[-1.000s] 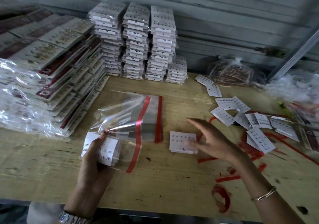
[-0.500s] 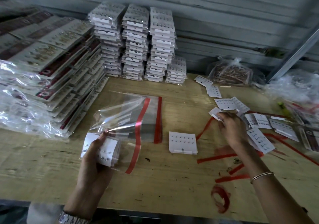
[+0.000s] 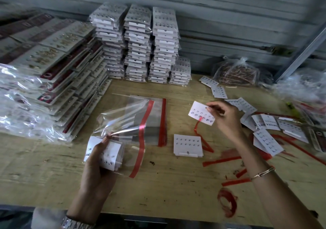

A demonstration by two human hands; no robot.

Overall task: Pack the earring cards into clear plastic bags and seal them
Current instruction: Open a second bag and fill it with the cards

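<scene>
The left hand grips a small stack of earring cards and pinches the edge of a clear bag at about seven o'clock on the wooden table. The right hand, toward two o'clock, pinches a single card lifted off the table. Another small pile of cards lies flat between the hands, touching neither. Loose cards are scattered at three o'clock, just beyond the right hand.
</scene>
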